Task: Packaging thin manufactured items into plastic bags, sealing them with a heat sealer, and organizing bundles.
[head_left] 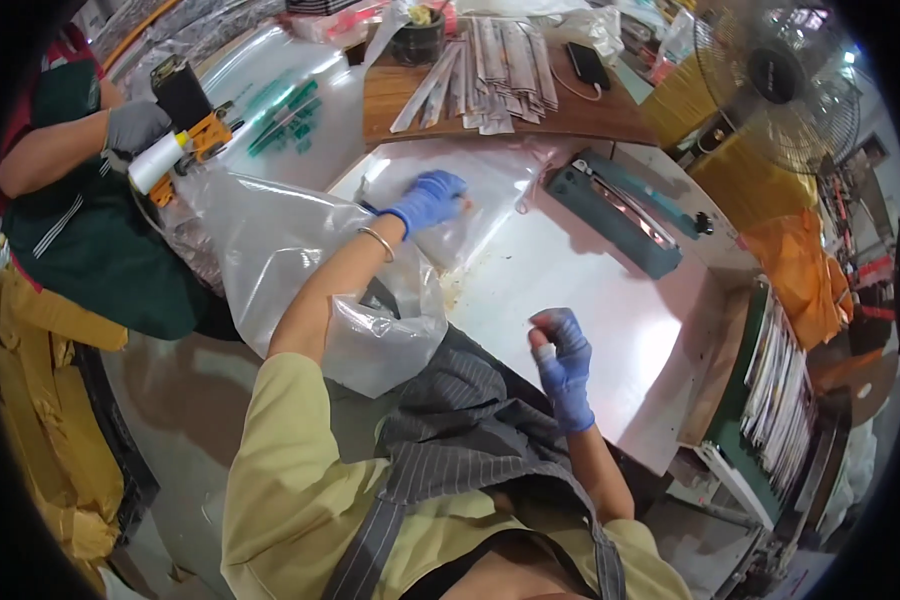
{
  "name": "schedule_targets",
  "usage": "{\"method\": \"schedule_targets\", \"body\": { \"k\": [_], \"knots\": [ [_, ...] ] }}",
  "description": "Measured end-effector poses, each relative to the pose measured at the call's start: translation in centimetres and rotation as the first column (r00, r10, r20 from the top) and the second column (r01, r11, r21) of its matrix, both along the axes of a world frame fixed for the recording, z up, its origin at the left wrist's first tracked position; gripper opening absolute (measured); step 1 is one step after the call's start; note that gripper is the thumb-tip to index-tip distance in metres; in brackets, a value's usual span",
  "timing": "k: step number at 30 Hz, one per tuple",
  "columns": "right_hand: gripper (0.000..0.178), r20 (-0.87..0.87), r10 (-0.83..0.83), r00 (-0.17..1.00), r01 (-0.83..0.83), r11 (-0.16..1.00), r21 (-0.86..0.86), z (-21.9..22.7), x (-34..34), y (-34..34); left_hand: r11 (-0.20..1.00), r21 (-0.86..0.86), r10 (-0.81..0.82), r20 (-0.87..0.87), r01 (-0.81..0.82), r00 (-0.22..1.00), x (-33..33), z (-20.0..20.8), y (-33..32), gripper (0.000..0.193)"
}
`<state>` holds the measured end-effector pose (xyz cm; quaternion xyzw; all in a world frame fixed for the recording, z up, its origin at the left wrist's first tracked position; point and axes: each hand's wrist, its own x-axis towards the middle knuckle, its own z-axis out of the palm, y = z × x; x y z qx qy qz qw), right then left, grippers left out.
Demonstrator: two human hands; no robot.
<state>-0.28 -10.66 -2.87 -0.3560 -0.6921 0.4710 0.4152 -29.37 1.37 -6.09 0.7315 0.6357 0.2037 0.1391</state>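
My left hand point(430, 203), in a blue fingerless glove, reaches forward over a clear plastic sheet point(495, 185) on the white worktable point(530, 270). Its fingers are curled and their tips blurred; whatever lies between them is hidden. Under my left forearm, a large clear plastic bag point(280, 235) hangs over the table's near edge. My right hand point(563, 368), gloved the same way, is raised near the front edge of the table. Its fingers bend with the thumb apart, and I see nothing in them. Beyond it stands a long grey-green bar-shaped device point(610, 215), probably a bag sealer.
A wooden board point(400, 95) at the back bears narrow printed packets point(490, 70) and a phone point(588, 65). At left, another person's gloved hand point(135, 130) holds an orange tool point(208, 135) near green pieces point(290, 120). A fan point(775, 75) and stacked packets point(778, 385) are at right.
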Motion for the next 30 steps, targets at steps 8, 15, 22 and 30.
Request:
{"method": "schedule_targets", "body": {
  "k": [8,15,22,30],
  "knots": [
    [0.008,-0.071,-0.233,0.970,0.240,0.962,0.130,-6.2,-5.2,10.1,0.981,0.184,-0.145,0.488,0.061,0.861,9.0,0.1,-2.6,0.018],
    [0.007,-0.002,-0.302,0.953,0.296,0.932,0.210,-2.4,-5.2,11.4,0.782,0.619,0.014,0.105,-0.076,0.994,6.2,3.9,-3.5,0.018],
    [0.015,0.125,-0.133,0.983,0.096,0.958,0.269,-1.3,-4.9,8.3,0.922,0.171,0.337,0.092,-0.348,0.937,3.2,2.9,0.8,0.045],
    [0.071,0.435,-0.573,0.694,0.348,0.797,0.494,-1.9,-3.0,23.0,0.968,0.234,-0.045,-0.198,0.092,0.979,4.9,4.0,-2.5,0.048]
  ]
}}
